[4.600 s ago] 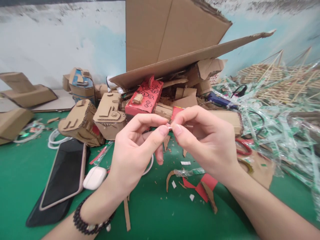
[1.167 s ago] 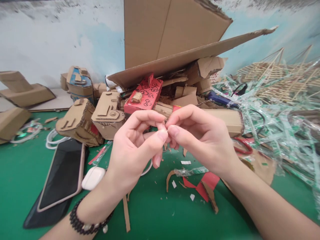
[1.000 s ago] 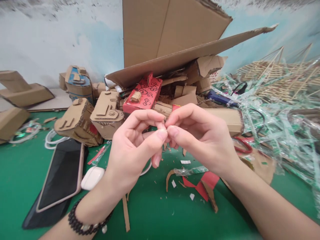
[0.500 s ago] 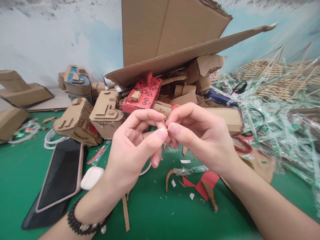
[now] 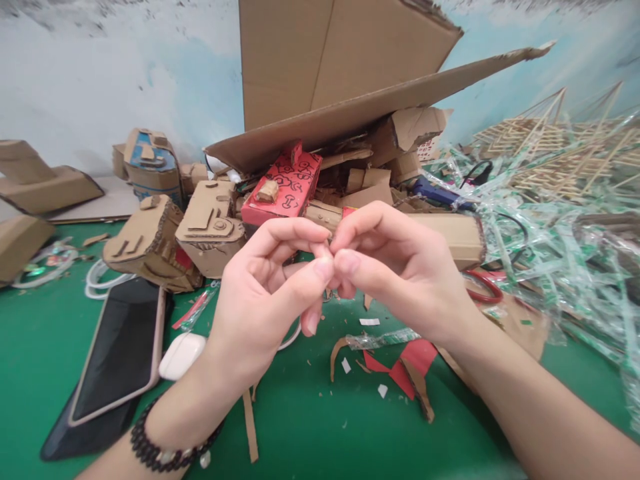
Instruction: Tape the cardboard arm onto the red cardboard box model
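My left hand [image 5: 273, 287] and my right hand [image 5: 395, 267] meet fingertip to fingertip above the green table [image 5: 310, 427]. Thumb and forefinger are pinched on each hand. Whatever sits between the fingertips is too small or too hidden to make out. Behind the hands lie a red cardboard box with black drawings [image 5: 283, 183] and a brown cardboard box with raised pieces [image 5: 213, 227]. Below the right hand are red paper scraps [image 5: 417, 357], a strip of clear tape [image 5: 383, 339] and small white bits.
At left lie a phone [image 5: 120, 347], a white earbud case [image 5: 183, 355] and cardboard models [image 5: 145, 243]. A large cardboard sheet [image 5: 345, 67] leans at the back. Tangled clear-green tape [image 5: 565, 273] and a wooden stick structure [image 5: 555, 147] fill the right. Red-handled scissors [image 5: 485, 287] lie near the right forearm.
The view has shifted very slightly, so the background sits a little further left. Both hands keep their pinched pose, with only tiny fingertip movement.
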The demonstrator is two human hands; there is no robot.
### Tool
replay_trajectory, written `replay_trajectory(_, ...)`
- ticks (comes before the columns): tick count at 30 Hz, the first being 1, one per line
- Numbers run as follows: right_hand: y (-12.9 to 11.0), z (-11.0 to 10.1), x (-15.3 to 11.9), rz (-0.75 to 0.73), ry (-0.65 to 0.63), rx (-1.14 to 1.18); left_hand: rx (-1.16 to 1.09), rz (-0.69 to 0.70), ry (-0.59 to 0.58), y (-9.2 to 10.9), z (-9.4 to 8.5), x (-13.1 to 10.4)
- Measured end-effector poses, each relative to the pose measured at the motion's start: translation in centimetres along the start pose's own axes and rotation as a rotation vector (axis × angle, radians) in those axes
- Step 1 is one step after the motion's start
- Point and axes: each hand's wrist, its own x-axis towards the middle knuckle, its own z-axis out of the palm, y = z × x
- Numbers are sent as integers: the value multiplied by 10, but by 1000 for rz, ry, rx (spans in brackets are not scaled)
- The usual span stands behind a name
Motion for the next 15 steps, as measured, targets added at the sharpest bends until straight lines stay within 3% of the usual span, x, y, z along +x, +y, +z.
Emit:
replay_trajectory(9, -1, 0, 1, -60, 16, -24, -19, -15, 7, 2, 0, 1)
replay_trajectory(15, -1, -1, -1, -252, 77, -232, -16, -43, 27, 4, 3, 1)
